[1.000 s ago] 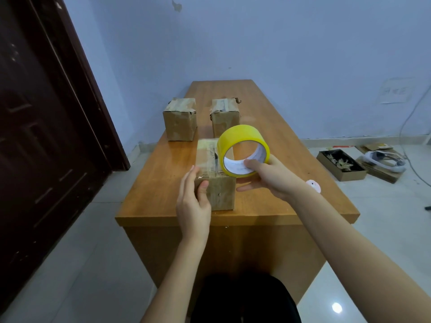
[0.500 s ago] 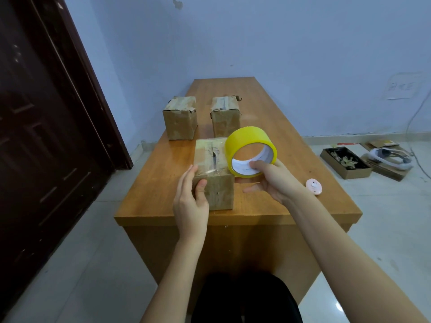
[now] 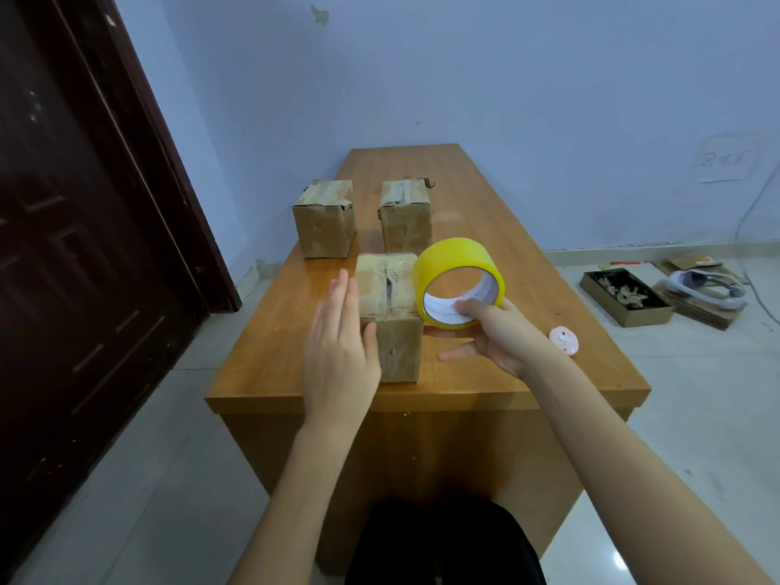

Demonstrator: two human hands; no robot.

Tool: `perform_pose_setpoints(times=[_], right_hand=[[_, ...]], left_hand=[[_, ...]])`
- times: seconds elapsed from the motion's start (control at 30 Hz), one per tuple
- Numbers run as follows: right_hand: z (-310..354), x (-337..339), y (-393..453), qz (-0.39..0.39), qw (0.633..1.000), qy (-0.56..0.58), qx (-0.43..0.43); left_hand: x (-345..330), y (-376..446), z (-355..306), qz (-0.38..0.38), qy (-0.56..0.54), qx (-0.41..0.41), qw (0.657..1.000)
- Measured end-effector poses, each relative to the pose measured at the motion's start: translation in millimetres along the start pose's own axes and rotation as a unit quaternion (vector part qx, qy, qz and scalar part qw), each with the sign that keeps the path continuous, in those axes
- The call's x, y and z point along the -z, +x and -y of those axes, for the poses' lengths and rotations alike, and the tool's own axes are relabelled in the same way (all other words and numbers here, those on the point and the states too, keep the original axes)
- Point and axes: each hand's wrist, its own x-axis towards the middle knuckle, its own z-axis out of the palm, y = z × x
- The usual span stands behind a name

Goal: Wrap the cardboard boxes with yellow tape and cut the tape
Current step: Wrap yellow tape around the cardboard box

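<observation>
We steady the light, stiff small brown cardboard box [image 3: 390, 318] near the wooden table's [image 3: 506, 255] front edge with our left hand [image 3: 339, 352], fingers straight, while our right hand [image 3: 502, 335] pinches the rigid yellow tape roll [image 3: 458, 280] by its core just right of that box.

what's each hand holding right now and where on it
The right hand grips the yellow tape roll at its lower rim, thumb inside the core. The left hand holds nothing; its straight fingers lie against the left side of the nearest cardboard box.

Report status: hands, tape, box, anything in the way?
Left hand flat against near box. Right hand grips yellow tape roll beside it. No yellow tape visibly on box. Nothing blocking.
</observation>
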Motion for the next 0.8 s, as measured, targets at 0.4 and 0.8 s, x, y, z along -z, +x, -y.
perform_pose_setpoints(times=[0.4, 0.8], right_hand=[[-4, -3, 5, 0.001, 0.999, -0.047, 0.016], [-30, 16, 1, -0.028, 0.995, -0.071, -0.056]], left_hand=[[-7, 3, 8, 0.072, 0.022, -0.079, 0.994], [-6, 3, 9, 0.071, 0.052, -0.088, 0.992]])
